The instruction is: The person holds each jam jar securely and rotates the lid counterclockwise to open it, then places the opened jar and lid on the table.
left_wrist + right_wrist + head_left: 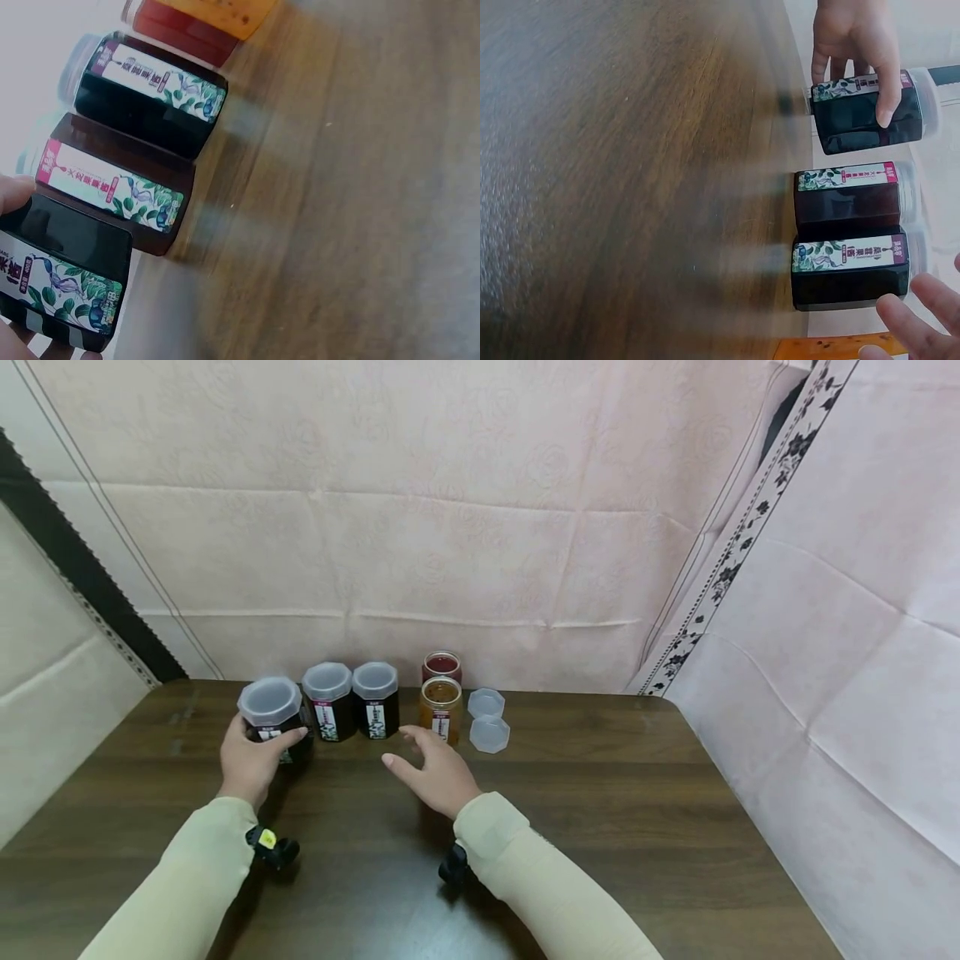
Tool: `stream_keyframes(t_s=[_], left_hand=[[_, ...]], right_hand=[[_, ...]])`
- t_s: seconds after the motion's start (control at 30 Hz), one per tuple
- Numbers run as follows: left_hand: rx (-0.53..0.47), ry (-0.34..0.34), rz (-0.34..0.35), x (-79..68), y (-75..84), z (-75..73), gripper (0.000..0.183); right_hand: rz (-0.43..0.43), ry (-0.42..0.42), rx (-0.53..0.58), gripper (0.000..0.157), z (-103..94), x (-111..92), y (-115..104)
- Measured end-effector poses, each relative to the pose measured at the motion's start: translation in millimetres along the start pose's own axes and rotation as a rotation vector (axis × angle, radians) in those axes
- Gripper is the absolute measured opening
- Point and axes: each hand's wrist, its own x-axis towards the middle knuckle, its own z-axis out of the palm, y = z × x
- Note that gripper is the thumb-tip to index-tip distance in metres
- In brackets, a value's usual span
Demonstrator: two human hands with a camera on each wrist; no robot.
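My left hand (246,766) grips a dark jam jar (272,703) with a frosted lid at the left end of the row, thumb on its right side in the head view. Its printed label (64,289) faces the left wrist camera. Two more lidded dark jars, one with a pink-edged label (327,720) and one with a purple-edged label (851,253), stand side by side to its right. My right hand (441,777) is held with fingers spread and nothing in them, close in front of a lidless orange jar (441,693). Behind that is a lidless red jar (442,663).
Two clear hexagonal lids (490,735) lie on the wooden table (600,793), right of the orange jar. Pale cloth (450,543) hangs behind the table's back edge, and more cloth (847,635) hangs along the right side.
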Motion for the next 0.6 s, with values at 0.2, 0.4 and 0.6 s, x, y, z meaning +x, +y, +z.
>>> stream_keyframes(t_s=[0.2,0.4,0.6], left_hand=[[-0.007,-0.004,0.010,-10.1,3.1,-0.2,0.087],[0.008,-0.023,0.028,-22.7,7.3,0.8,0.087],[0.018,-0.037,0.049,-33.9,9.6,3.4,0.086]], right_hand=[[-0.002,0.004,-0.003,0.064,-1.9,-1,-1],[-0.007,0.000,-0.006,0.065,-4.5,-4,-2],[-0.029,0.003,-0.021,0.065,-8.3,-6,-4]])
